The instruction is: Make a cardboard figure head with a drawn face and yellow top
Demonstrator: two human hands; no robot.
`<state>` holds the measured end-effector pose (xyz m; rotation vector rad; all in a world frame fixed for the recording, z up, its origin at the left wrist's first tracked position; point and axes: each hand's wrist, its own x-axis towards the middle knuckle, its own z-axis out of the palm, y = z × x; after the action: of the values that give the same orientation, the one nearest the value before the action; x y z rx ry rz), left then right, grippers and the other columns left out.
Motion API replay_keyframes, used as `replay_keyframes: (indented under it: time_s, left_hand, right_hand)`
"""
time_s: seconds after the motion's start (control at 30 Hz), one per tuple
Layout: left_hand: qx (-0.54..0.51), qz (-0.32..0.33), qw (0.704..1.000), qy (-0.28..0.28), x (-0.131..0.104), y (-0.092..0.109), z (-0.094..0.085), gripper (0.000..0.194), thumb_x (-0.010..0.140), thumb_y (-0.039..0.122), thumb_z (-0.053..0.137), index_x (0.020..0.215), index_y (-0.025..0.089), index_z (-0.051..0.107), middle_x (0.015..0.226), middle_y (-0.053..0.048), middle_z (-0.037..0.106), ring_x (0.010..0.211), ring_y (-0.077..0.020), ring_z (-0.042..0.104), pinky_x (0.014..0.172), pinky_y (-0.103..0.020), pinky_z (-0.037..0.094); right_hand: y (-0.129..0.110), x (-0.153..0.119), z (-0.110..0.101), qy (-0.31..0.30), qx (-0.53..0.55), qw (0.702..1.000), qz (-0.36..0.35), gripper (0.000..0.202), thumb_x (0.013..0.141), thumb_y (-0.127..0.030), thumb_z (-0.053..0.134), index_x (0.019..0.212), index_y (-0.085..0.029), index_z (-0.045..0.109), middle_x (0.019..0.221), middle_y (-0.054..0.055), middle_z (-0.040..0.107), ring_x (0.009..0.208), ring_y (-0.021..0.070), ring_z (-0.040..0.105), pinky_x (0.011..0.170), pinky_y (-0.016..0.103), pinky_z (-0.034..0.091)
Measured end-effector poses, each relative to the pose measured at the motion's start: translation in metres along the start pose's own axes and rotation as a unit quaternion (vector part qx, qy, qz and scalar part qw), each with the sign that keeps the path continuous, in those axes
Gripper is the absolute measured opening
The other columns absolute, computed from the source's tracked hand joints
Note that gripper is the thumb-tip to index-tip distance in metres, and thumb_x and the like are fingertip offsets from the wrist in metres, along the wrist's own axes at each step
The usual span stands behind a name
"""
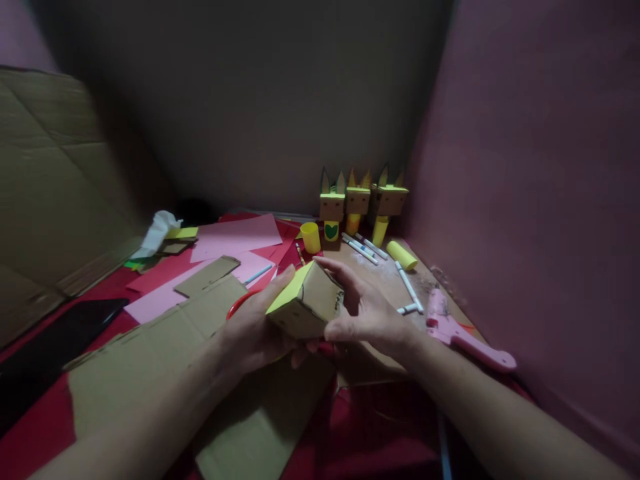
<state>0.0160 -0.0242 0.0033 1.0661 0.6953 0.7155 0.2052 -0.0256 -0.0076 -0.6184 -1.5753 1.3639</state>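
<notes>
Between my two hands is a small cardboard box (315,300) with a yellow top and dark marks drawn on its front. My left hand (253,327) grips its left side and underside, fingers partly hidden beneath it. On the right, my right hand (370,310) holds the box with the thumb low on its near side and the fingers along its far side. A red loop, like a scissors handle (242,304), shows beside my left hand. Flat cardboard pieces (265,420) lie below the hands.
Three cardboard-headed figures (331,208) stand at the back beside a yellow paper tube (311,238). Markers (361,249), another yellow tube (401,255) and a pink glue gun (465,337) lie to the right. Pink paper (237,237) and a black flat object (60,347) are leftward.
</notes>
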Motion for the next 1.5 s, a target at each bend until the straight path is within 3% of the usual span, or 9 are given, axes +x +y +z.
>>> replay_keyframes:
  time_s: [0.1, 0.23, 0.43, 0.57, 0.77, 0.87, 1.0, 1.27, 1.5]
  left_hand:
    - [-0.077, -0.058, 0.995, -0.028, -0.004, 0.006, 0.003, 0.047, 0.093, 0.055, 0.046, 0.095, 0.014, 0.069, 0.070, -0.008, 0.072, 0.053, -0.0175, 0.065, 0.040, -0.024, 0.051]
    - [-0.120, -0.077, 0.989, -0.040, -0.006, 0.010, 0.008, 0.037, 0.091, 0.048, 0.049, 0.089, 0.015, 0.067, 0.070, -0.009, 0.072, 0.051, -0.0182, 0.066, 0.039, -0.025, 0.053]
    - [-0.119, -0.075, 0.988, -0.067, -0.007, 0.012, 0.010, 0.033, 0.086, 0.045, 0.055, 0.081, 0.015, 0.067, 0.064, -0.009, 0.068, 0.051, -0.0170, 0.063, 0.039, -0.023, 0.053]
    - [-0.131, -0.085, 0.985, -0.068, -0.007, 0.011, 0.012, 0.032, 0.083, 0.042, 0.057, 0.079, 0.014, 0.070, 0.062, -0.010, 0.069, 0.050, -0.0163, 0.063, 0.038, -0.022, 0.053]
    - [-0.055, -0.101, 0.993, -0.029, -0.005, 0.004, 0.006, 0.034, 0.085, 0.043, 0.053, 0.085, 0.014, 0.071, 0.065, -0.008, 0.070, 0.054, -0.0182, 0.067, 0.038, -0.021, 0.051]
    - [0.057, -0.018, 0.994, 0.087, -0.002, 0.003, -0.001, 0.037, 0.088, 0.050, 0.055, 0.095, 0.018, 0.070, 0.071, -0.007, 0.071, 0.056, -0.0185, 0.065, 0.043, -0.025, 0.052]
    - [0.209, 0.176, 0.930, 0.244, -0.009, 0.011, -0.006, 0.045, 0.092, 0.059, 0.052, 0.116, 0.024, 0.066, 0.108, -0.008, 0.073, 0.090, -0.0254, 0.070, 0.074, -0.036, 0.059]
    - [0.360, 0.255, 0.878, 0.186, -0.026, 0.013, 0.009, 0.051, 0.093, 0.052, 0.056, 0.137, 0.025, 0.060, 0.140, -0.005, 0.063, 0.131, -0.0295, 0.055, 0.113, -0.040, 0.041]
    - [0.286, 0.224, 0.915, 0.175, -0.020, 0.008, 0.016, 0.054, 0.089, 0.045, 0.062, 0.137, 0.022, 0.059, 0.142, -0.008, 0.062, 0.128, -0.0309, 0.059, 0.110, -0.043, 0.046]
  right_hand:
    - [-0.002, -0.003, 0.000, -0.020, -0.023, 0.999, -0.012, 0.104, 0.054, -0.042, 0.096, 0.145, -0.034, 0.045, 0.137, 0.009, 0.058, 0.121, 0.0316, 0.060, 0.101, 0.050, 0.051]
    - [-0.004, -0.006, 0.007, -0.060, 0.004, 0.998, 0.025, 0.111, 0.060, -0.037, 0.094, 0.151, -0.034, 0.031, 0.105, 0.005, 0.071, 0.096, 0.0295, 0.072, 0.083, 0.049, 0.060]
    - [-0.004, -0.002, 0.010, 0.005, -0.065, 0.997, -0.044, 0.091, 0.054, -0.019, 0.093, 0.133, -0.030, 0.049, 0.119, 0.004, 0.068, 0.111, 0.0289, 0.066, 0.100, 0.050, 0.053]
    - [-0.003, -0.002, 0.009, 0.016, -0.068, 0.997, -0.024, 0.107, 0.050, -0.021, 0.096, 0.142, -0.031, 0.042, 0.126, 0.006, 0.065, 0.119, 0.0302, 0.062, 0.107, 0.052, 0.048]
    - [-0.005, -0.004, 0.009, 0.001, -0.080, 0.997, 0.008, 0.096, 0.057, -0.029, 0.091, 0.141, -0.029, 0.045, 0.109, 0.005, 0.070, 0.100, 0.0292, 0.068, 0.086, 0.048, 0.057]
    - [-0.010, -0.002, 0.010, 0.047, -0.139, 0.989, -0.017, 0.086, 0.053, -0.027, 0.092, 0.129, -0.025, 0.052, 0.109, 0.006, 0.069, 0.098, 0.0285, 0.067, 0.083, 0.045, 0.058]
    - [-0.015, 0.001, 0.013, 0.094, -0.155, 0.983, -0.027, 0.079, 0.053, -0.032, 0.092, 0.120, -0.025, 0.051, 0.105, 0.005, 0.068, 0.093, 0.0274, 0.068, 0.079, 0.044, 0.060]
    - [-0.015, 0.001, 0.016, 0.132, -0.171, 0.976, -0.026, 0.077, 0.056, -0.034, 0.090, 0.119, -0.024, 0.047, 0.107, 0.007, 0.066, 0.096, 0.0277, 0.067, 0.083, 0.045, 0.059]
    - [-0.015, 0.000, 0.018, 0.143, -0.166, 0.976, -0.001, 0.076, 0.055, -0.032, 0.090, 0.118, -0.023, 0.047, 0.101, 0.006, 0.068, 0.090, 0.0269, 0.067, 0.077, 0.043, 0.059]
